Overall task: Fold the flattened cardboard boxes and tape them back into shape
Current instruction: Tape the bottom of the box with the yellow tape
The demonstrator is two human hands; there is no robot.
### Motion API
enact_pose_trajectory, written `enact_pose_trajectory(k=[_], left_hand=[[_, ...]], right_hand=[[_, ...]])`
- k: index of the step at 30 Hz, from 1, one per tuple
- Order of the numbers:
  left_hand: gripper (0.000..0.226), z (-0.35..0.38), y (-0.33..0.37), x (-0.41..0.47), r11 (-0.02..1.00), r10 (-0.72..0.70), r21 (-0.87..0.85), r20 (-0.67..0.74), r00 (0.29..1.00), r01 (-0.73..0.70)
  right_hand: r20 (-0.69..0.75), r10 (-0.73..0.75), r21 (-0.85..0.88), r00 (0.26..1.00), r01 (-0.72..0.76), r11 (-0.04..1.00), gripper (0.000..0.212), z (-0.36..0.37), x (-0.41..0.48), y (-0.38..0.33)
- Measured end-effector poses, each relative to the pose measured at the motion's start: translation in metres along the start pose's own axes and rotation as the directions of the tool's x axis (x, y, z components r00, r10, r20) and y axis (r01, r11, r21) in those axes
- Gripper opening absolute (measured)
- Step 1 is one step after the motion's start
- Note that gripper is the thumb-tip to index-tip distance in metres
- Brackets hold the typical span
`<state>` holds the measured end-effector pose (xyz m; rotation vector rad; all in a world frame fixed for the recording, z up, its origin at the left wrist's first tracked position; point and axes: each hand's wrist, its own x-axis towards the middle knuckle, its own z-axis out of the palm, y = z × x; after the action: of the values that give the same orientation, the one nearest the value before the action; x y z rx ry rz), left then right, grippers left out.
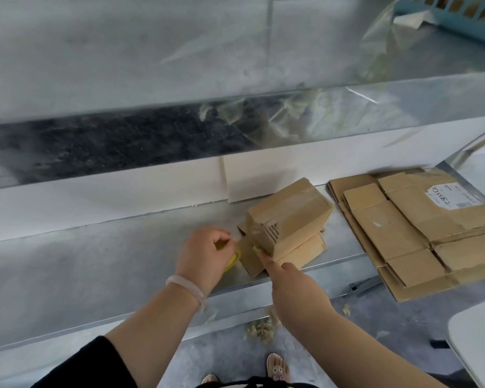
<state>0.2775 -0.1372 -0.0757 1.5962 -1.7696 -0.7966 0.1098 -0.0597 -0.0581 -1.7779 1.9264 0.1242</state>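
Observation:
A small folded-up cardboard box stands tilted on a flattened piece of cardboard on the metal shelf. My right hand reaches to the box's near end with its index finger stretched out, the fingertip pressing on the taped end. My left hand is curled round a yellow tape dispenser just left of the box; most of the dispenser is hidden under the hand. A stack of flattened cardboard boxes lies to the right, one with a white label.
An upper metal shelf overhangs the work area, with clear plastic film draped on it. A blue basket sits top right. Paper scraps lie on the floor below. A white surface juts in at the right.

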Motion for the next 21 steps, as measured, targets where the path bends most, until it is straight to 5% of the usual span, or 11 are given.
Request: enact_pose_trajectory(k=[3, 6, 9, 10, 12, 15, 18, 21], left_hand=[[0.002, -0.006, 0.003, 0.005, 0.989, 0.108, 0.109, -0.068, 0.992, -0.100], [0.001, -0.015, 0.001, 0.013, 0.967, 0.178, 0.203, -0.108, 0.978, -0.153], [0.003, -0.017, -0.002, 0.017, 0.919, 0.195, 0.369, -0.122, 0.973, -0.138], [0.002, -0.017, -0.003, 0.018, 0.898, 0.200, 0.421, -0.127, 0.972, -0.130], [0.004, -0.014, -0.007, 0.016, 0.854, 0.203, 0.508, -0.126, 0.971, -0.113], [0.007, -0.010, -0.020, 0.007, 0.813, 0.225, 0.576, -0.168, 0.960, -0.090], [0.026, 0.000, -0.027, -0.005, 0.787, 0.263, 0.608, -0.177, 0.948, -0.105], [0.044, 0.010, -0.032, -0.018, 0.770, 0.283, 0.624, -0.145, 0.948, -0.134]], right_hand=[[-0.123, -0.188, 0.076, 0.974, 0.199, 0.977, 0.076, -0.006, -0.005, 0.005], [-0.428, -0.344, 0.127, 0.836, 0.433, 0.892, 0.058, -0.024, -0.018, 0.022], [-0.727, -0.271, 0.106, 0.631, 0.493, 0.863, 0.050, -0.039, -0.013, 0.067], [-0.771, -0.172, 0.154, 0.614, 0.441, 0.884, 0.044, -0.042, -0.007, 0.083], [-0.721, 0.085, 0.353, 0.688, 0.259, 0.899, 0.034, -0.045, 0.010, 0.115], [-0.427, 0.293, 0.521, 0.856, -0.032, 0.853, 0.036, -0.048, 0.046, 0.148], [-0.225, 0.228, 0.362, 0.947, -0.136, 0.922, 0.057, -0.054, 0.077, 0.158], [-0.145, 0.103, 0.165, 0.984, -0.078, 0.983, 0.056, -0.053, 0.092, 0.158]])
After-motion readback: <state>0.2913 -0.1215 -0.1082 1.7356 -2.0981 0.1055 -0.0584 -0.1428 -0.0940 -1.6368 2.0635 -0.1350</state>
